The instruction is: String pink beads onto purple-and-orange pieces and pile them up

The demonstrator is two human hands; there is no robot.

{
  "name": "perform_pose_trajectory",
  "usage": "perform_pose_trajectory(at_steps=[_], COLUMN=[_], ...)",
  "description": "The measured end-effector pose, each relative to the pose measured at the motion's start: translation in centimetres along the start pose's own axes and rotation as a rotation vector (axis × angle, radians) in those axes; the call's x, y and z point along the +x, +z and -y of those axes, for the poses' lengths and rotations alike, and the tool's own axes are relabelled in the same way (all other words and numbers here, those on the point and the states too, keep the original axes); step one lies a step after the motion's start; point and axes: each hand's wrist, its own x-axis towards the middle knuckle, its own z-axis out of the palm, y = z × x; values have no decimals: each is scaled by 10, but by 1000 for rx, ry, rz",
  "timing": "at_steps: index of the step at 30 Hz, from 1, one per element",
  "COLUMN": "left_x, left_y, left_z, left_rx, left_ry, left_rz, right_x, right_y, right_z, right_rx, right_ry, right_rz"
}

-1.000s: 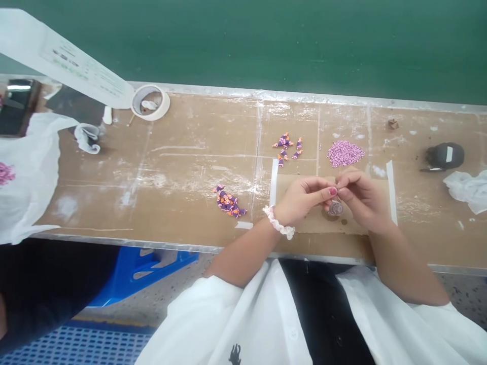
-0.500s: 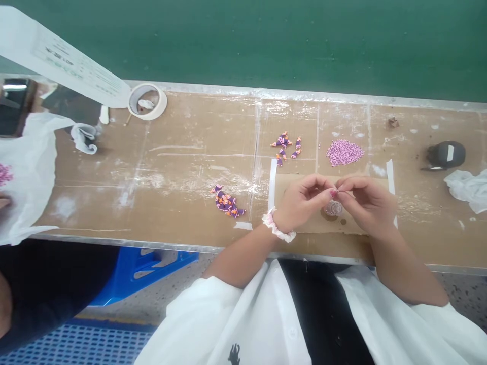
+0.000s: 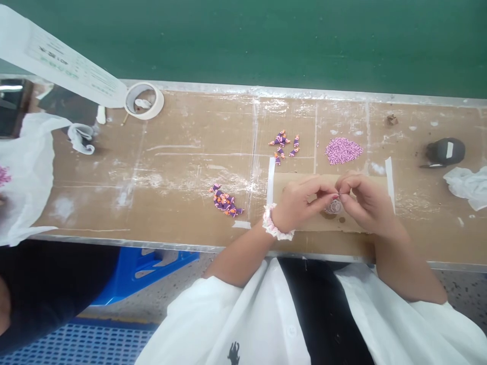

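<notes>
My left hand (image 3: 304, 203) and my right hand (image 3: 363, 203) meet fingertip to fingertip over a taped-down cardboard sheet (image 3: 297, 178). Both are closed in a pinch, with a small reddish-pink bit, too tiny to name, between the left fingertips. What the right fingers pinch cannot be made out. Just below the fingertips stands a small clear round container (image 3: 334, 207), partly covered by the hands. Beyond them lies a heap of tiny pink-purple pieces (image 3: 343, 151). Several purple-and-orange little figures (image 3: 281, 144) lie to its left, and another pile of such figures (image 3: 225, 202) is nearer my left forearm.
A roll of masking tape (image 3: 155, 105) and a white printed box (image 3: 72, 66) are at the far left. A dark rounded object (image 3: 448, 152) and crumpled white tissue (image 3: 467, 186) lie at right. Another person sits at left beside white sheeting (image 3: 34, 192).
My hands stay together, the fingertips shifting only slightly. The whole view has moved a little, so the table things appear slightly farther left.
</notes>
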Motion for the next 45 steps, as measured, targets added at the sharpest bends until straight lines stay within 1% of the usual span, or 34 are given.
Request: perform_pose_trajectory(at_steps=[3,5,9,11,16,23,30,32,35,38,40,42,44,45], left_x=[1,3,5,5,6,8,9,9,9,10,11,13,13,13], left_y=[0,-2,-4,-3,-2,-2,0,1,1,2,2,1,-6,-12], left_z=[0,-1,-2,-2,-2,-1,0,0,2,4,6,4,-2,-7], left_rx=[-35,-68,-185,-225,-247,-278,-316,-323,-308,-255,-160,-18,167,281], left_ry=[-43,-123,-327,-381,-413,-412,-386,-387,-391,-373,-328,-257,-216,-228], left_rz=[-13,-56,-160,-174,-167,-164,-163,-167,-179,-188,-176,-109,27,110], right_x=[0,0,-2,-4,-7,-10,-11,-11,-8,-4,-2,-1,-1,-2], right_y=[-9,-16,-26,-26,-20,-10,-5,-7,-14,-20,-22,-23,-23,-23], right_z=[1,3,10,14,21,18,19,20,18,16,13,9,5,3], right_rx=[45,-24,-431,-567,-710,-825,-871,-851,-775,-698,-668,-652,-649,-657], right_ry=[-26,-39,-91,-125,-157,-167,-184,-189,-173,-198,-240,-271,-284,-279], right_rz=[14,57,229,303,389,479,439,427,375,322,296,279,262,253])
